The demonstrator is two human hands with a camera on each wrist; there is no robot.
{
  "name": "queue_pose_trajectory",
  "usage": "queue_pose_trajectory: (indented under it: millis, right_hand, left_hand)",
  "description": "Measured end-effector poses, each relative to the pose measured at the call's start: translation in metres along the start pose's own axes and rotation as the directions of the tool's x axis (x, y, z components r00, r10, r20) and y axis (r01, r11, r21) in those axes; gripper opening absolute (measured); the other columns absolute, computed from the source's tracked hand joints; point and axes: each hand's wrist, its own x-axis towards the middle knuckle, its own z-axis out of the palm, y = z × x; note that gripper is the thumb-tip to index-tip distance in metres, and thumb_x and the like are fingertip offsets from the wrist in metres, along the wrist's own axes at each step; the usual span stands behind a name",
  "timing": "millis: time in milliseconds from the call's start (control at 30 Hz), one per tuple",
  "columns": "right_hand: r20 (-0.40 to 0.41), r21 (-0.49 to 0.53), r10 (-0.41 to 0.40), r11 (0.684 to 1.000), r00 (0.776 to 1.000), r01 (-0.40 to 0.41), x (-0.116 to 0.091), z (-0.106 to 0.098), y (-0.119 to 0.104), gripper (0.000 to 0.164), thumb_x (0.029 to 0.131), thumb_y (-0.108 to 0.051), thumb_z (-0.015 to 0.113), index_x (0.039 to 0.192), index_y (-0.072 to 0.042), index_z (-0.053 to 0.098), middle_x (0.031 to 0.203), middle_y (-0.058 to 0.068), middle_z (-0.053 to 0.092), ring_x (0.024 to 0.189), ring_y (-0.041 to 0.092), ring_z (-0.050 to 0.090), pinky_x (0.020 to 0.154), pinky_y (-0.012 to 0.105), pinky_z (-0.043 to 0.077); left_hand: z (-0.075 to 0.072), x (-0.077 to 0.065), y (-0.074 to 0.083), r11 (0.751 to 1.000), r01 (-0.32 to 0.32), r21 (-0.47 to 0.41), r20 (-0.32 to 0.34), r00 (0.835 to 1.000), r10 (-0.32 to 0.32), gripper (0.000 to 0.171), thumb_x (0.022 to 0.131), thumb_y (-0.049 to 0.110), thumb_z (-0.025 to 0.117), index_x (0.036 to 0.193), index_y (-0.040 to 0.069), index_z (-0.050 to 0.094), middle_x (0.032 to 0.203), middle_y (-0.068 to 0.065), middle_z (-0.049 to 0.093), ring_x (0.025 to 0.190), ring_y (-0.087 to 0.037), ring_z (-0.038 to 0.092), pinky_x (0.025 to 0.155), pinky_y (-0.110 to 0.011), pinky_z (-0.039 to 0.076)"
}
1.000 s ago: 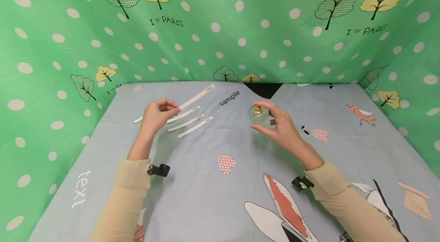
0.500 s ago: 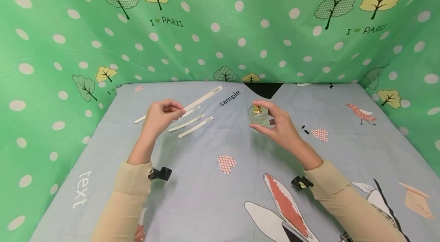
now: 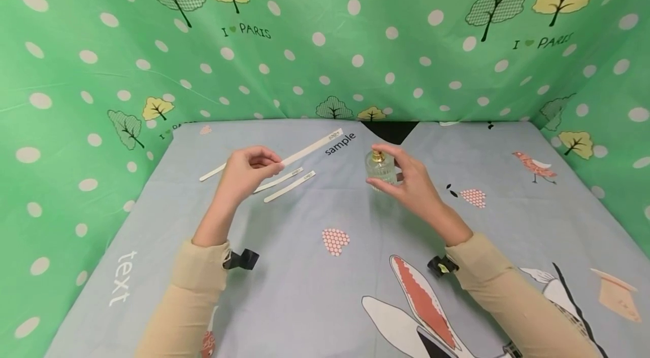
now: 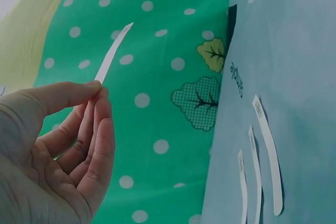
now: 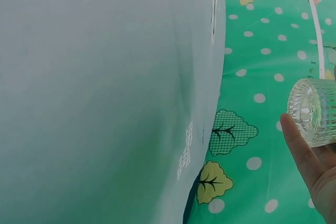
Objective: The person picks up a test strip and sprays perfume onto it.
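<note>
Right grip (image 3: 416, 186) clasps round clear-glass bottle (image 3: 378, 170), contents unclear, underside in right-wrist view only; at nine o'clock, left grip (image 3: 247, 173) pinches white paper strip (image 3: 312, 148).

- The head view is looking bright and pretty even, with the green curtain (image 3: 299, 73) coming through clearly.
- Soft-edged shadows are falling on the grey-blue tablecloth (image 3: 294, 296) below the left hand (image 3: 244, 170) and right hand (image 3: 413, 178), so light's probably coming from above.
- White dots (image 3: 40, 100) out at the sides are stretching into ovals.
- Both wrist views are running dimmer and cooler, but the glass bottle (image 5: 326, 109) is catching pale highlights.
- Tiny print on the paper strips (image 3: 289, 187) is turning out too fuzzy to read.
</note>
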Motion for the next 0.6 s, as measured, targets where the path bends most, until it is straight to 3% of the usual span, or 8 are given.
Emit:
queue_pose_trajectory:
  millis: [300, 467, 600]
  right_hand:
    - [-0.020, -0.021, -0.011, 1.000, 1.000, 0.011, 0.005, 0.005, 0.003, 0.070, 0.076, -0.010, 0.086, 0.137, -0.013, 0.051, 0.124, 0.015, 0.064, 0.082, 0.025, 0.067, 0.051, 0.025, 0.050]
    - [-0.029, -0.047, -0.009, 0.999, 1.000, 0.008, 0.009, 0.008, 0.002, 0.069, 0.078, -0.014, 0.086, 0.138, -0.015, 0.051, 0.125, 0.015, 0.064, 0.081, 0.026, 0.068, 0.048, 0.024, 0.045]
    - [-0.033, -0.067, -0.011, 0.998, 0.999, 0.009, 0.012, 0.011, 0.002, 0.068, 0.078, -0.016, 0.086, 0.137, -0.015, 0.052, 0.125, 0.014, 0.065, 0.088, 0.026, 0.068, 0.057, 0.032, 0.054]
  left_hand:
    - [0.009, -0.003, 0.006, 0.999, -0.031, 0.010, 0.020, 0.999, 0.031, 0.017, 0.089, 0.021, 0.075, 0.097, 0.006, 0.073, 0.085, -0.006, 0.072, 0.073, -0.011, 0.065, 0.067, -0.022, 0.051]
    - [0.013, -0.004, 0.008, 1.000, -0.029, 0.001, 0.023, 0.999, 0.029, 0.017, 0.088, 0.020, 0.076, 0.096, 0.006, 0.073, 0.085, -0.007, 0.073, 0.078, -0.021, 0.067, 0.066, -0.022, 0.050]
    - [0.016, -0.005, 0.010, 1.000, -0.028, -0.007, 0.027, 0.999, 0.028, 0.015, 0.088, 0.019, 0.076, 0.095, 0.006, 0.073, 0.085, -0.006, 0.072, 0.078, -0.022, 0.066, 0.065, -0.021, 0.050]
